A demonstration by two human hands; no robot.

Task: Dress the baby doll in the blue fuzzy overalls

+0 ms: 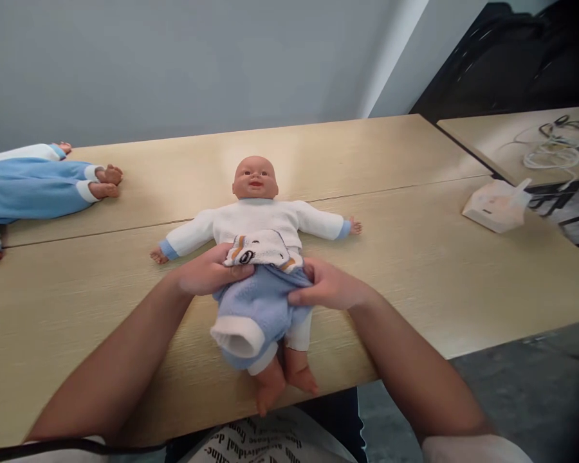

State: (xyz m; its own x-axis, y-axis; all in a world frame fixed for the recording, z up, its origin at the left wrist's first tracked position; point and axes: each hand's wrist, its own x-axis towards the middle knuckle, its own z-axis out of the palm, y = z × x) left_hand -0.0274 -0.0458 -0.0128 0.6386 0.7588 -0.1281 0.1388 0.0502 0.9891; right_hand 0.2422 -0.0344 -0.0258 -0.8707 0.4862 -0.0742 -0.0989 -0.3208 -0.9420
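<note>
A baby doll (255, 215) in a white top with blue cuffs lies on its back on the table, arms spread, bare feet toward me. Over its lower body are blue doll overalls (265, 299) with a white, cartoon-faced bib and white leg cuffs. One cuff stands open toward me. My left hand (217, 270) pinches the overalls at the left edge of the bib, thumb on top. My right hand (325, 286) grips the blue cloth at the opposite side, its fingers partly hidden by the fabric.
A second doll (38, 183) in blue and white clothes lies at the far left. A tissue pack (496, 206) sits at the right. Coiled white cables (560, 154) lie on the adjoining table, and a grey wall (197, 64) rises behind.
</note>
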